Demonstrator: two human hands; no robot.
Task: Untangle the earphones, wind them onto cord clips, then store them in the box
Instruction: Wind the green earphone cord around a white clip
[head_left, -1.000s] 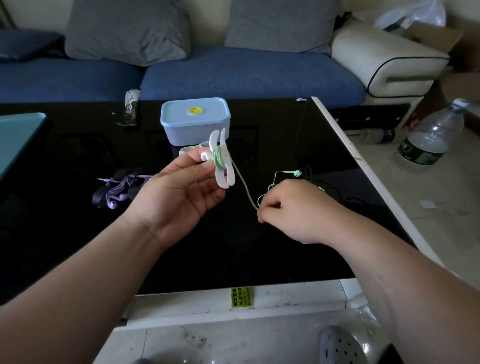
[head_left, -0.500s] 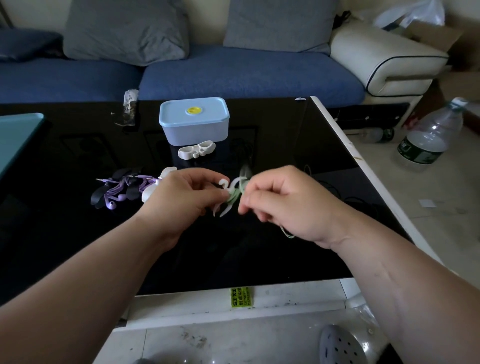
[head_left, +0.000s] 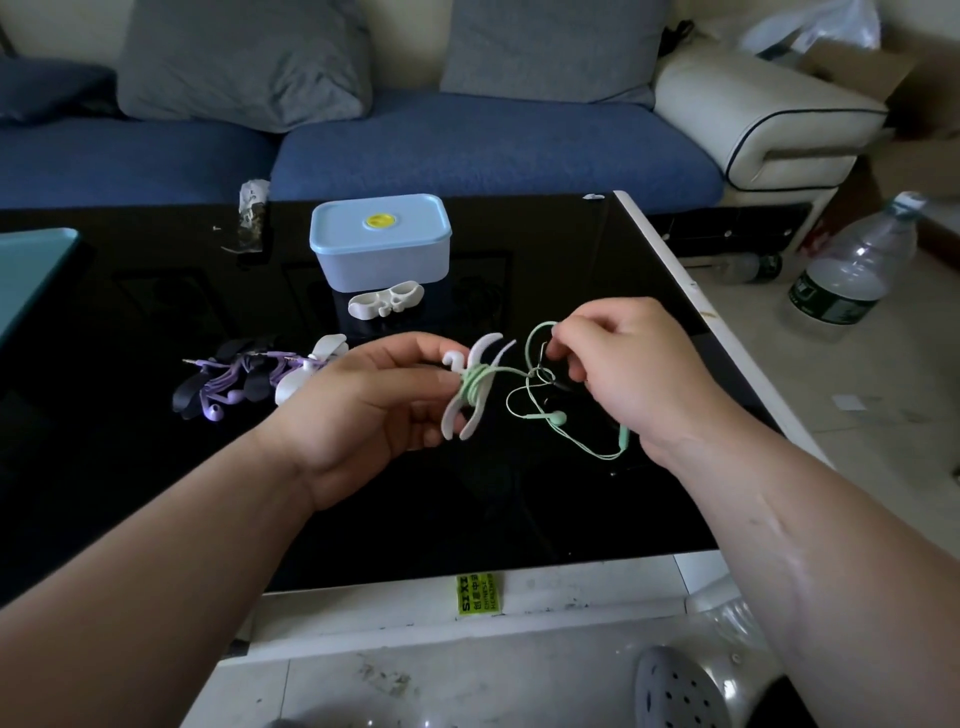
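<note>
Several turns of the green earphones (head_left: 557, 416) sit on the white cord clip (head_left: 484, 347), which the left hand (head_left: 363, 410) grips. The right hand (head_left: 639, 374), against the clip half a second ago, has drawn away pinching the loose cord; another wrap looks due. The box (head_left: 382, 260) stands lidded behind.
</note>
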